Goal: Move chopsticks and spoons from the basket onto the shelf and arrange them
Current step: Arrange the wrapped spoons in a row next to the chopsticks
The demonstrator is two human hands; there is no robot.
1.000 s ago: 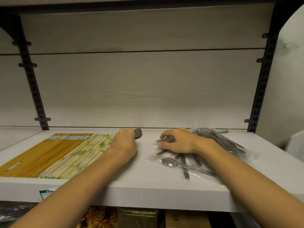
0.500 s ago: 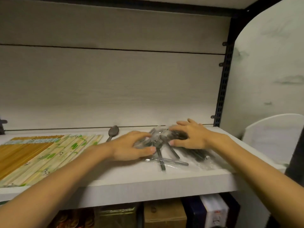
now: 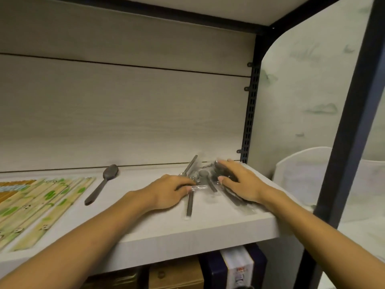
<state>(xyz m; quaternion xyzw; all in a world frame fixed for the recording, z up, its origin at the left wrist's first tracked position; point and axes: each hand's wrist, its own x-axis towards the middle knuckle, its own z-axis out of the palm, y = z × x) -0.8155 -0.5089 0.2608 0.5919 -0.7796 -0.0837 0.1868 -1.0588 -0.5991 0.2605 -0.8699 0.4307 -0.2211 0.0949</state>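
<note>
Brown box [image 3: 176, 275] and white-fronted dark box [image 3: 237, 265] under board; black slotted upright [image 3: 250, 113].

Head cam, close, looks fwd/down across shelf [image 3: 208, 230] toward right rear corner.

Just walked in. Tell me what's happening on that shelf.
A person is sorting cutlery on a white shelf. The left hand rests on a plastic-wrapped spoon, fingertips pinning its wrapper, while the right hand lies flat over a pile of wrapped spoons near the shelf's right end. One bare dark spoon lies apart to the left, beside rows of packaged chopsticks already laid out side by side.
</note>
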